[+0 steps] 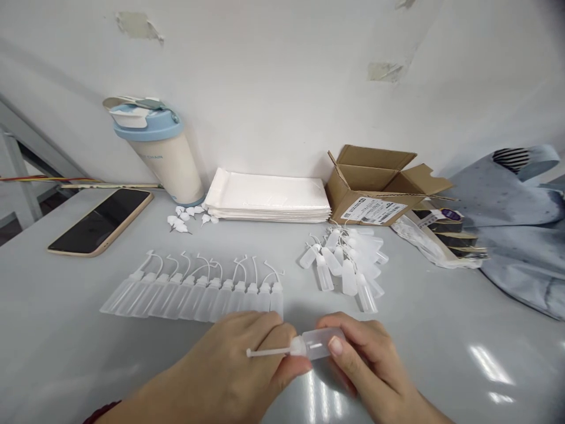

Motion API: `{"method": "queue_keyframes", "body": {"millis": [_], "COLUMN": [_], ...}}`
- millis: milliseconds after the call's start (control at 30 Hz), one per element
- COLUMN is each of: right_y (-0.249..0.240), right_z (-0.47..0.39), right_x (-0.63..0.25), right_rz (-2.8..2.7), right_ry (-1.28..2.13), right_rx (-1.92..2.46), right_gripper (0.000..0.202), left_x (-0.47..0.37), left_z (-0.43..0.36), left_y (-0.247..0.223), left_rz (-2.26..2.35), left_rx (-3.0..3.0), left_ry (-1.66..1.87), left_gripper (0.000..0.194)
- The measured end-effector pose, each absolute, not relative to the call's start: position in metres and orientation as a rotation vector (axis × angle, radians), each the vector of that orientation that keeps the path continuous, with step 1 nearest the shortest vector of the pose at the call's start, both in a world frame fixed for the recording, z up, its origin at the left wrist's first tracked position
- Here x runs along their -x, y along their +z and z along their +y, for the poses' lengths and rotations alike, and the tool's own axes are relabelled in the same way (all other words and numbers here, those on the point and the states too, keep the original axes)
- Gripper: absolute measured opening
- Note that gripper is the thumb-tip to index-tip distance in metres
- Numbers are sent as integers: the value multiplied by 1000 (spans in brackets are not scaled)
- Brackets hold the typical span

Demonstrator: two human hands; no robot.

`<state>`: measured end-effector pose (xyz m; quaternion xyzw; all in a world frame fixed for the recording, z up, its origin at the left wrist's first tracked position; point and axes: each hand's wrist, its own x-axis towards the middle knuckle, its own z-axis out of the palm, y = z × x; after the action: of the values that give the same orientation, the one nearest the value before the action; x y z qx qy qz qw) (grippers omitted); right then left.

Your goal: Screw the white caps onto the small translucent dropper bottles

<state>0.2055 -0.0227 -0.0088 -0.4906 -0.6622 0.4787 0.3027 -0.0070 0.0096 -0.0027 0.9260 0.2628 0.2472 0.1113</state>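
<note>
A small translucent plastic bottle point(318, 343) with a white cap lies sideways between my hands, its thin strap pointing left. My left hand point(247, 356) pinches the cap end between thumb and curled fingers. Around the bottle's body, near its base, the fingers and thumb of my right hand point(368, 356) are closed. Just beyond my left hand runs a row of similar bottles point(185, 294), lying side by side with their straps pointing away from me. A loose heap of more such bottles point(348, 259) lies past my right hand.
Several small white tips point(179, 222) lie near a leaning blue-lidded tumbler point(165, 159). A phone point(101, 222) rests at the left. Along the wall are a stack of white envelopes point(269, 197) and an open cardboard box point(375, 194). Grey-blue cloth point(521, 235) is at the right.
</note>
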Motion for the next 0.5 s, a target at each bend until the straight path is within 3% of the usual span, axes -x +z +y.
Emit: {"method": "queue_keyframes", "body": {"millis": [233, 400, 500], "right_y": [-17, -13, -12], "right_z": [-16, 4, 14], "right_x": [-219, -232, -236], "right_rz": [-1421, -1438, -1582], "right_ry": [587, 211, 32], "right_rx": [1360, 1494, 1555], "right_gripper": [17, 21, 22], "left_x": [21, 67, 106], "left_z": [29, 72, 100], "left_y": [0, -5, -11], "left_rz": [959, 1523, 1708], "left_rx": [-2684, -2884, -2869], "left_ry": [936, 733, 717], "left_gripper": [11, 26, 24]}}
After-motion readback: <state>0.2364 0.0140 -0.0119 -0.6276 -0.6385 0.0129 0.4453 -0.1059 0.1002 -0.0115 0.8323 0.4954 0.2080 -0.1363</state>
